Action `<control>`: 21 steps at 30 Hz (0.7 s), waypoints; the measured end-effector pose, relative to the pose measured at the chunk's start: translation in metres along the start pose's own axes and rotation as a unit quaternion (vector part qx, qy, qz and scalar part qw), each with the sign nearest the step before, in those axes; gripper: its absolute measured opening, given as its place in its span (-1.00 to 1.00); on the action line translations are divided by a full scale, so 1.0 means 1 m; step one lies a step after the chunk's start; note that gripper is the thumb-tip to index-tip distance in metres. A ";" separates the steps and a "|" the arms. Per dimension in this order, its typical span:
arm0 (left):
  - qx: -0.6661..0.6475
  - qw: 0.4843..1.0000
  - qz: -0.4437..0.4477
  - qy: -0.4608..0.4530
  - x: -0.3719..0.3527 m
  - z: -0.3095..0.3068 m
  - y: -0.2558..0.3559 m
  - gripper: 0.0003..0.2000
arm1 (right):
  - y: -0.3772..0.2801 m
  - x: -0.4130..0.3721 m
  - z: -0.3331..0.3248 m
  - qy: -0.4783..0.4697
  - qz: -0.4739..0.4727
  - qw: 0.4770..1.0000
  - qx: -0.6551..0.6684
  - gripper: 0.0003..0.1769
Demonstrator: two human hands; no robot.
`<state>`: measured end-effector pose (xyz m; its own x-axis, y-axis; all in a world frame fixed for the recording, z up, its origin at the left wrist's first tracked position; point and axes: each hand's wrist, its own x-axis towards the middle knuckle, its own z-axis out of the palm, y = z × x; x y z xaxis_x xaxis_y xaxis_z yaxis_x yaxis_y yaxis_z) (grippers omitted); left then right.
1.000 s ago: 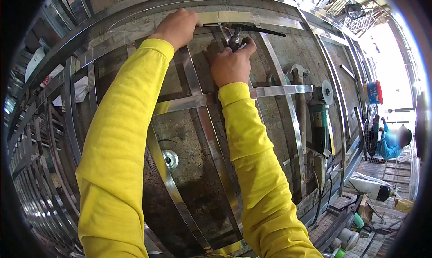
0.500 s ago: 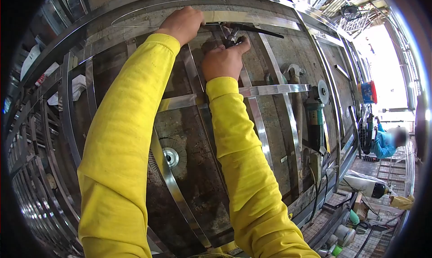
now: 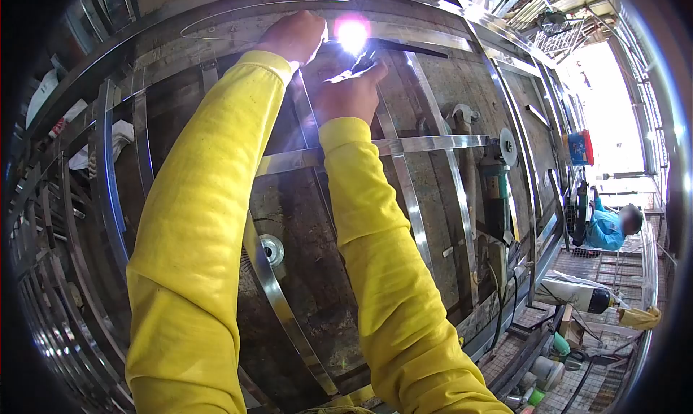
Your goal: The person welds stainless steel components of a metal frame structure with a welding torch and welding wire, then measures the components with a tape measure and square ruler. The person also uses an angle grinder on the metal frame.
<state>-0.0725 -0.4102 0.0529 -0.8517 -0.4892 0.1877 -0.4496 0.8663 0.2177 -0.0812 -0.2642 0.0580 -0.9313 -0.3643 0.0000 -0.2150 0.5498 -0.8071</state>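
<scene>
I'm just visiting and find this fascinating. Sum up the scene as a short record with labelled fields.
Light: intense white-pink glare, just beyond the right hand
Right hand: curled around a dark handheld tool, partly hidden
Left hand: fingers curled, left of the glare; any grip unclear
Clothing: long yellow sleeves
Below: shiny silver metal frame
Nearby: green-and-black angle grinder; metal-headed hammer
Background: person in blue

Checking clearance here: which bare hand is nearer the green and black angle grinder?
Right. Your right hand lies up and left of the grinder in view; your left hand is farther left and higher.
</scene>
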 end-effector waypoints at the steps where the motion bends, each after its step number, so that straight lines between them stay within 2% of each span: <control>1: -0.006 1.000 0.001 -0.005 0.000 -0.001 0.000 -0.62 | 0.000 0.001 0.002 0.000 0.002 1.000 0.007 -0.13; 2: -0.012 1.000 0.004 -0.010 0.000 -0.001 0.000 -0.62 | 0.001 0.001 0.005 0.001 0.005 1.000 0.013 -0.12; 3: -0.007 1.000 0.009 0.006 -0.001 -0.001 0.000 -0.63 | 0.002 -0.002 0.008 0.046 -0.051 0.997 -0.019 -0.27; 8: -0.022 1.000 -0.006 0.008 -0.002 -0.001 0.000 -0.64 | -0.001 -0.004 0.011 0.024 -0.014 0.999 -0.033 -0.24; 11: -0.009 1.000 0.011 -0.003 -0.005 -0.007 0.002 -0.61 | -0.008 -0.004 0.009 -0.005 0.045 0.999 -0.004 -0.05; 14: -0.086 0.996 0.011 0.025 -0.011 -0.021 0.006 -0.59 | 0.001 -0.001 0.014 0.025 -0.004 0.999 -0.044 -0.21; 17: -0.021 0.992 0.053 0.112 -0.003 -0.012 -0.003 -0.60 | 0.003 0.001 0.002 0.016 0.004 0.998 0.053 -0.18; 18: -0.015 0.992 0.068 0.108 -0.001 -0.022 -0.009 -0.63 | 0.000 -0.004 -0.007 0.031 -0.002 0.998 0.052 -0.27; 21: -0.007 0.989 0.108 0.103 0.008 -0.073 -0.016 -0.71 | 0.002 -0.009 -0.044 0.066 -0.099 0.989 0.085 -0.29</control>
<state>-0.0530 -0.4355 0.1206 -0.8537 -0.3040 0.4227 -0.2577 0.9522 0.1643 -0.0860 -0.2261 0.0822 -0.9082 -0.3451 0.2367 -0.3557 0.3386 -0.8711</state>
